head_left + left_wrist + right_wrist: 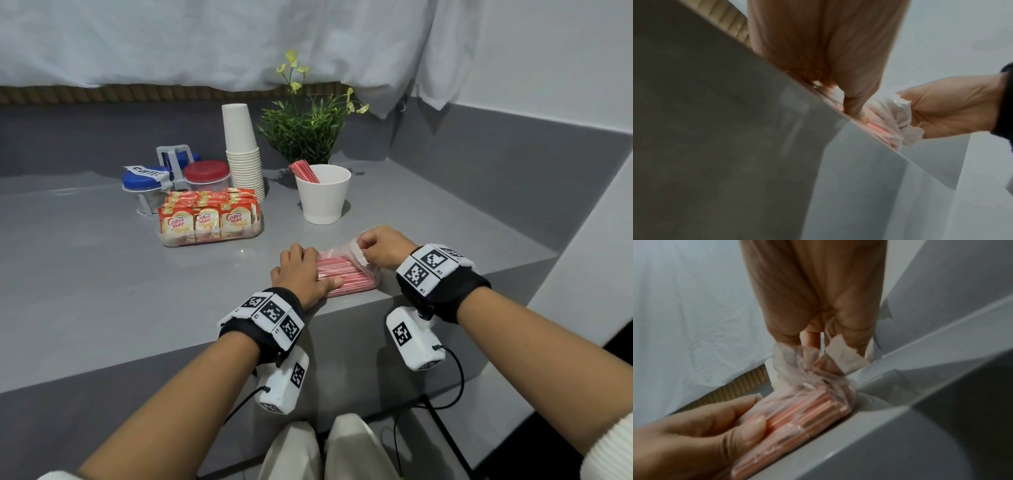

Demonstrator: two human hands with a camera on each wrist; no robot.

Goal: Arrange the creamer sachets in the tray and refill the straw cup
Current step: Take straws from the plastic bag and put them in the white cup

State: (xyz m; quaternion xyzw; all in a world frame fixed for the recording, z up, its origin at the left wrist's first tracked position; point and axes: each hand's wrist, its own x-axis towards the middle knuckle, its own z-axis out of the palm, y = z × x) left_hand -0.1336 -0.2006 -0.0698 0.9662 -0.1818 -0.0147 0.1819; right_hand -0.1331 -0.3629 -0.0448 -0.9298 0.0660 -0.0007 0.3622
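Observation:
A clear plastic bag of red straws lies on the grey counter near its front edge. My left hand lies over the bag's left end, thumb along the near side, gripping it. My right hand pinches the crumpled open mouth of the bag at its right end and lifts the flap. Behind stands the white straw cup with a few red straws leaning in it. Left of it, the clear tray holds upright rows of Coffee-mate creamer sachets.
A stack of white paper cups and a potted green plant stand at the back. Jars with blue and red lids sit in a carrier back left. A raised grey ledge borders the counter on the right.

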